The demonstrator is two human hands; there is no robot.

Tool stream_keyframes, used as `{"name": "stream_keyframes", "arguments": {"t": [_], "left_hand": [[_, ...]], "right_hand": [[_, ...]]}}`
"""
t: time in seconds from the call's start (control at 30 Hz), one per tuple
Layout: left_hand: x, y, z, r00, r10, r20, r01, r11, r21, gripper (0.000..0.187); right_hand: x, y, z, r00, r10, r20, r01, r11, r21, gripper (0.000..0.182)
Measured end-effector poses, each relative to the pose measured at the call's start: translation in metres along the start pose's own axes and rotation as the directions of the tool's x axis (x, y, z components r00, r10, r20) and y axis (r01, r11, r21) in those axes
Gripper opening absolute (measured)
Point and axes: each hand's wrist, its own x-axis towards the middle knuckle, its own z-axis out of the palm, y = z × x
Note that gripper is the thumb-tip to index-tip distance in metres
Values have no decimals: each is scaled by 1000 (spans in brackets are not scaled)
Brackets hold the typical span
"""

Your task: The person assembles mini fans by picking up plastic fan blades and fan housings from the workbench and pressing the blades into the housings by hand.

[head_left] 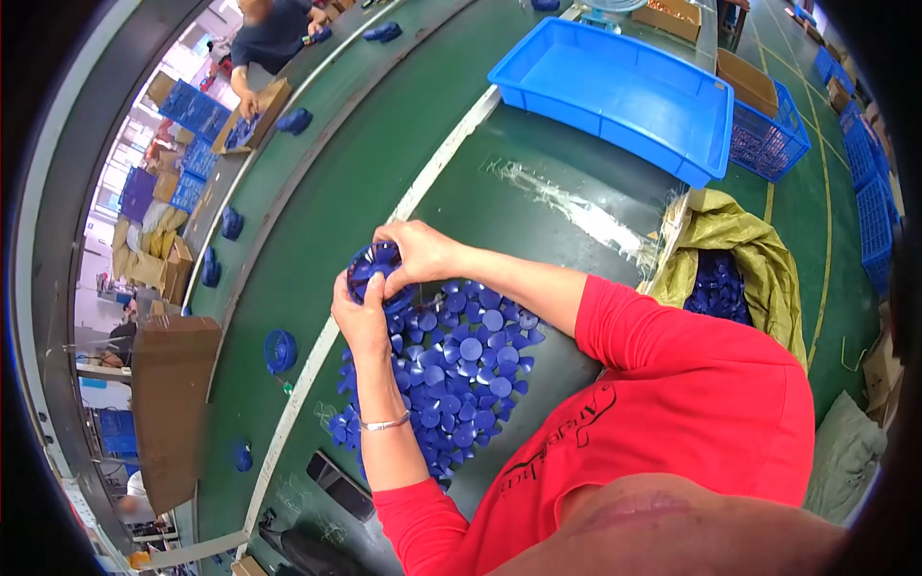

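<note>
Both hands grip a round dark-blue plastic fan housing (373, 261), held just over the near edge of the green belt. My right hand (423, 253) curls round its upper side, thumb pressing toward the middle. From below, my left hand (361, 317), with a bracelet on its wrist, wraps the near side, its thumb over the opening. Blade shapes show inside the housing, though the fingers cover part of it. Right beside the hands, a heap of small blue fan blades (451, 374) spreads over the dark worktop.
A blue plastic tray (615, 91) stands at the worktop's far end. Another round blue housing (279, 352) sits on the green belt (317, 226). A phone (339, 485) lies near the heap. An olive sack (759, 259) holds more blue pieces. Across the belt, a person (272, 38) reaches into a box.
</note>
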Motion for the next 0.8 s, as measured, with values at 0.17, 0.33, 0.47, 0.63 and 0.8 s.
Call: {"name": "stream_keyframes", "arguments": {"t": [0.17,0.33,0.47,0.63,0.8], "left_hand": [[2,-8,5,995,78,-59,-69,989,132,28],[13,-19,7,996,-75,-51,75,997,9,39],[28,-17,-24,999,-41,-7,41,999,33,53],[73,-94,-133,908,-29,-419,216,888,406,44],[81,-135,-203,790,27,-613,542,440,716,57]], "right_hand": [[-3,-4,7,995,-37,-93,24,990,-139,50],[5,20,17,992,-20,-122,-14,962,-271,59],[12,40,8,918,368,-146,-299,886,355,46],[18,89,-2,903,252,-348,-163,950,265,46],[6,65,31,949,-311,54,297,826,-480,43]]}}
